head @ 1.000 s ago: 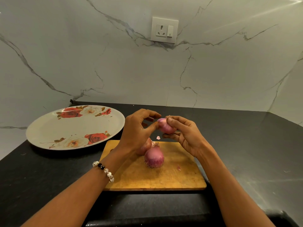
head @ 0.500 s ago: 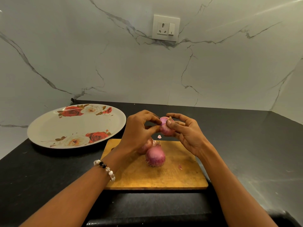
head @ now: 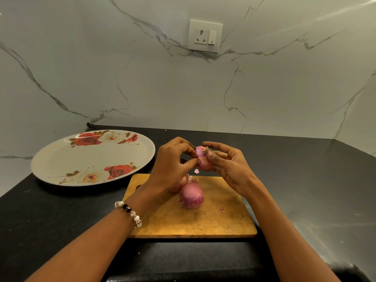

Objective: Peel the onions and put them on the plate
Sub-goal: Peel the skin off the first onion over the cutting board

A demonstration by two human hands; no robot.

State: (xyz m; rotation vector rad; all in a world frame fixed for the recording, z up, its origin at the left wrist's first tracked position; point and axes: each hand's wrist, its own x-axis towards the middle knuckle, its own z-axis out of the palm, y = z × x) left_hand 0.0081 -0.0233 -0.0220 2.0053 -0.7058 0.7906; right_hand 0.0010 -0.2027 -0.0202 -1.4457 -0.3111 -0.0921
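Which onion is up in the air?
The onion held between the left hand and right hand. The two other onions sit lower, on the cutting board.

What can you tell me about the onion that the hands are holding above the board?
The held onion is small, round, pinkish purple, with papery skin partly on and a dry tip on top. It sits in the air above the far edge of the wooden cutting board. The right hand cradles it; the left hand pinches its skin. A small skin flake shows just below.

Single head-worn view, forward and down, close over the counter [head: 50,210]
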